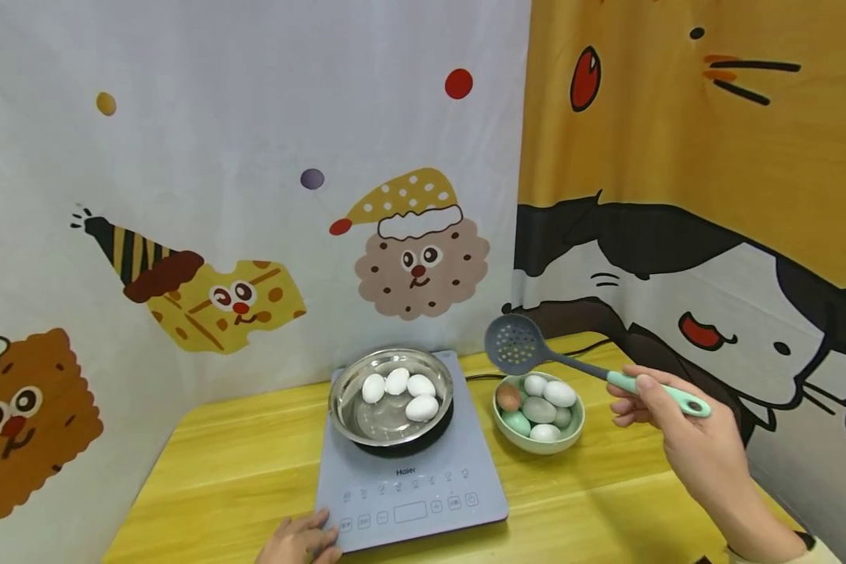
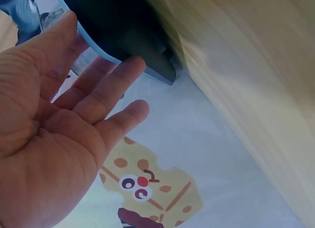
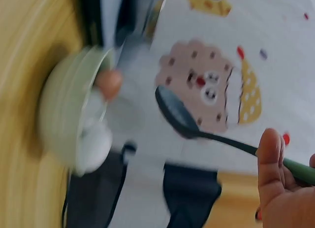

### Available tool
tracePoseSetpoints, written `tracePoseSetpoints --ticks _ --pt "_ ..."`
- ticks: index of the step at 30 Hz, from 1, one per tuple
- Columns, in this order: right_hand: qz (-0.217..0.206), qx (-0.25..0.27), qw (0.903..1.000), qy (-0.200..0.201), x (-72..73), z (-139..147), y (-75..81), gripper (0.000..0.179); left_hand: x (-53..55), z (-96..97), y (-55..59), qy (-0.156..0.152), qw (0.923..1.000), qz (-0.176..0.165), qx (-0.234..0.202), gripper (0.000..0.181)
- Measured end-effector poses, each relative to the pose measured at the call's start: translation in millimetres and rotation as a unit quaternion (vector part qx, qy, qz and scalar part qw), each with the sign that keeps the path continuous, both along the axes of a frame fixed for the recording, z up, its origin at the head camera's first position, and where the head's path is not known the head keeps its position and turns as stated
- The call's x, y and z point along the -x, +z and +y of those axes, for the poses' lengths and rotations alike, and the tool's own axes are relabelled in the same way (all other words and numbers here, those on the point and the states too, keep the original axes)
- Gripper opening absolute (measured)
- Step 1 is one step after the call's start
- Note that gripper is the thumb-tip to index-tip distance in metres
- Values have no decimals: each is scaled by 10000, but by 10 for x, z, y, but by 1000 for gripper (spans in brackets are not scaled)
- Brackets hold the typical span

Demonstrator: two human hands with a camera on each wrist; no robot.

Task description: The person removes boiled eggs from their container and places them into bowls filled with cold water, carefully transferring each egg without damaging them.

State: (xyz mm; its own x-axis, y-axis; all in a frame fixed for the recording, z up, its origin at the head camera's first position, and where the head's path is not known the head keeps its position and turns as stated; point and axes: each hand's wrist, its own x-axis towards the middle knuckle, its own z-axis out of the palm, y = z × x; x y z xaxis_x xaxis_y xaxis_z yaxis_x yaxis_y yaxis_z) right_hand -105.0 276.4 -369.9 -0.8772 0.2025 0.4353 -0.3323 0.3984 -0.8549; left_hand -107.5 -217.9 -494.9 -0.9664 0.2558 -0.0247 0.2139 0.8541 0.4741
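My right hand (image 1: 701,439) grips the mint-green handle of a grey skimmer (image 1: 516,345), whose round holed head hangs in the air above and left of a pale green bowl (image 1: 543,446). White, brown, grey and green eggs (image 1: 539,410) fill that bowl. In the right wrist view the skimmer (image 3: 176,110) appears from the side. A steel pan (image 1: 391,427) holds several white eggs (image 1: 421,407) and stands on a Haier induction cooker (image 1: 412,493). At the cooker's front left corner, my left hand (image 1: 299,540) touches its edge with loosely bent fingers; the left wrist view shows an upturned palm (image 2: 64,154).
A yellow wood-grain table (image 1: 233,462) bears everything. Behind the cooker runs a black cable (image 1: 485,377). A cartoon-printed white curtain (image 1: 218,141) hangs close at the back, and an orange printed one (image 1: 648,149) hangs at the right.
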Motion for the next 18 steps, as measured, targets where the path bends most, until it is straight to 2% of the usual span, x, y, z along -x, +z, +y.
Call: tracePoseSetpoints --ticks 4,8,10,14,18 --pt "199 -52 9948 997 156 -300 67 28 -2 -11 -26 -76 9997 237 19 29" --pt "705 -1009 9813 1477 286 -547 50 24 -7 -11 -55 -117 9993 356 -18 28" --pt "1034 -1455 9686 1729 345 -629 35 27 -8 -8 -57 -99 9994 334 -53 28" --pt "1614 -2299 9358 2130 443 -722 41 32 -15 -7 -36 1 9997 218 -92 28" --pt "1861 -3046 9095 2129 502 -774 87 32 -12 -5 -9 88 9998 144 -106 28"
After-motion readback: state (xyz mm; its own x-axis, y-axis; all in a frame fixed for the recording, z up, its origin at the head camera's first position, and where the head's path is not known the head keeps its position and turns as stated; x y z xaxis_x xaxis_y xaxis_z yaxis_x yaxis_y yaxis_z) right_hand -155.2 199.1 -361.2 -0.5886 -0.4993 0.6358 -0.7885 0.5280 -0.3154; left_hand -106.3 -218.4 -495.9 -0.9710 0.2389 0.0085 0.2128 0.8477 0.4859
